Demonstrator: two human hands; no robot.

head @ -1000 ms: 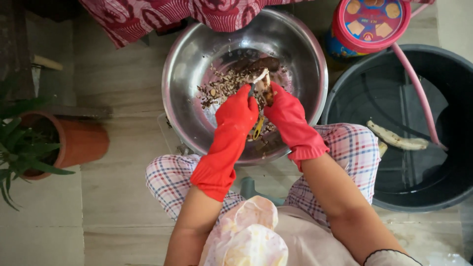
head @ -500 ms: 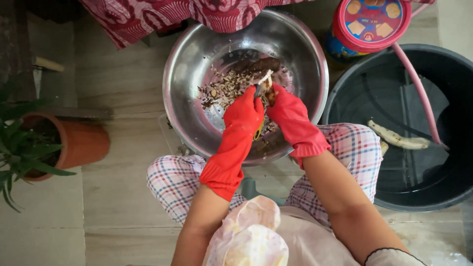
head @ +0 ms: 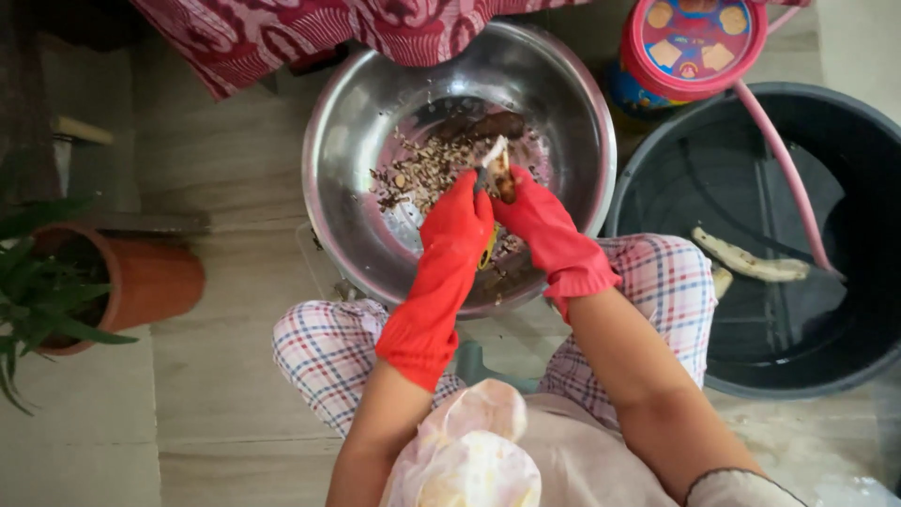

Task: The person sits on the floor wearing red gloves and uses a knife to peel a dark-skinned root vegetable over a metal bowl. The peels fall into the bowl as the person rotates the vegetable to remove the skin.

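Both red-gloved hands met over the steel bowl (head: 347, 188). The right hand (head: 530, 211) gripped a brown root (head: 500, 167), its long axis pointing away from the person; the left hand (head: 460, 218) pinched a yellow-handled peeler (head: 488, 246) against it.

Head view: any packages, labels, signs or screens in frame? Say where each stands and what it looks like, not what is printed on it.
Round tin: top right, on the floor between the steel bowl and the dark tub; blue wall, pink-red lid printed with yellow and blue squares and a small picture.
No signs or screens in view.
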